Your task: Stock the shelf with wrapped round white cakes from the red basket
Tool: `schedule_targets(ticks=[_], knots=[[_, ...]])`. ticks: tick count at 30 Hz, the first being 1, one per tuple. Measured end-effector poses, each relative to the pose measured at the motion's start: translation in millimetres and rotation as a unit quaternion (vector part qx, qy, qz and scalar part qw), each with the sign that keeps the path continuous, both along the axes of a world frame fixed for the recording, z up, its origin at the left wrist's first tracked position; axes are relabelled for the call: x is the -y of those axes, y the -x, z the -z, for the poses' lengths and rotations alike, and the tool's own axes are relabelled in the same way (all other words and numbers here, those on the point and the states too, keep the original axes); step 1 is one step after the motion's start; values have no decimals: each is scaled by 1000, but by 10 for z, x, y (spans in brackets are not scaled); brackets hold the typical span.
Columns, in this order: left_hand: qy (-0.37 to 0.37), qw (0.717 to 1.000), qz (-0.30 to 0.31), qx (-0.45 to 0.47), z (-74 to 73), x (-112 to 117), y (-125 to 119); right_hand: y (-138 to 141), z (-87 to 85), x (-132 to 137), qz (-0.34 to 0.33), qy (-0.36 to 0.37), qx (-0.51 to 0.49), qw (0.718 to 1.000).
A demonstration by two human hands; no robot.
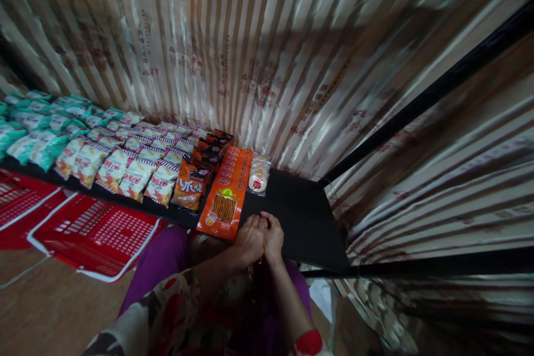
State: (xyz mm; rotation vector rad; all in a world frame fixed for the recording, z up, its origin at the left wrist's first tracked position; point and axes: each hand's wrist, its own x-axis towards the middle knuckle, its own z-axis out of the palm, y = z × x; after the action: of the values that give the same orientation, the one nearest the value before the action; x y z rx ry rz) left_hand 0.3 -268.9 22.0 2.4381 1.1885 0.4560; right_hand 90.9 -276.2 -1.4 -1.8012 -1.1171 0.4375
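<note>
My left hand and my right hand rest against each other at the front edge of a black shelf. Their fingers are curled in and partly hidden, and no item shows in either one. Just left of my left hand lies a long orange snack packet with a picture of brown sticks on it. Beyond my hands, a clear pack of round white pieces touches the packet's right side.
Several orange-and-black bags, white snack bags with striped edges and teal bags fill the shelf leftward. Red baskets stand below. A pleated curtain hangs behind; a black pole slants at right.
</note>
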Motion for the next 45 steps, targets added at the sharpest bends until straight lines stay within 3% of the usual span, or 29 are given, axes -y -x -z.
schedule_targets(ticks=[9,18,24,29,36,45], knots=[[33,999,5,15,-95,319,185,118,25,289,-12,-13,8,1000],[-13,999,-5,52,164,541,296,279,38,552,-36,-21,28,999],[-45,997,37,59,185,722,454,372,185,735,-50,-29,39,998],[34,997,54,34,241,852,641,496,352,875,-76,14,34,996],[135,991,2,-15,509,925,866,707,634,896,-115,95,16,989],[171,981,-40,-89,641,871,1077,1001,881,736,-141,127,-51,981]])
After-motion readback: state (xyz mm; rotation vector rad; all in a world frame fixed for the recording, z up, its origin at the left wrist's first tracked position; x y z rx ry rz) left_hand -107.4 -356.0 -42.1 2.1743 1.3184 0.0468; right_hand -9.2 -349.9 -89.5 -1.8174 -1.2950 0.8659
